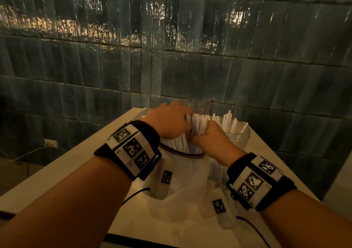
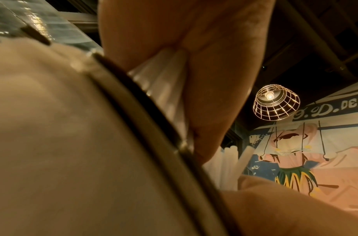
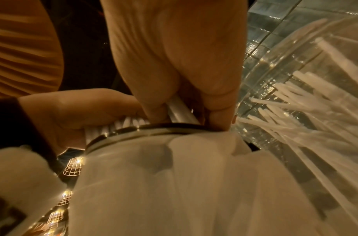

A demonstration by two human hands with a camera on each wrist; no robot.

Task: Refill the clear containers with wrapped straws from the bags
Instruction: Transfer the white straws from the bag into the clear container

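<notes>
A translucent plastic bag point(image 1: 182, 173) with a dark zip strip at its mouth lies on the white table point(image 1: 62, 171). A bundle of white wrapped straws point(image 1: 199, 123) sticks out of the bag's mouth. My left hand point(image 1: 169, 121) grips the bundle from the left, and my right hand point(image 1: 211, 135) grips it from the right at the bag's rim. In the right wrist view the right hand's fingers point(image 3: 214, 89) curl round straws point(image 3: 180, 111) just above the zip strip point(image 3: 153, 129). A clear container point(image 1: 238, 133) partly filled with straws stands right of the hands.
A second clear container point(image 1: 192, 104) stands behind the hands against the dark tiled wall point(image 1: 171, 47). The table's edges fall away on the left and right. Cables trail from both wristbands across the bag.
</notes>
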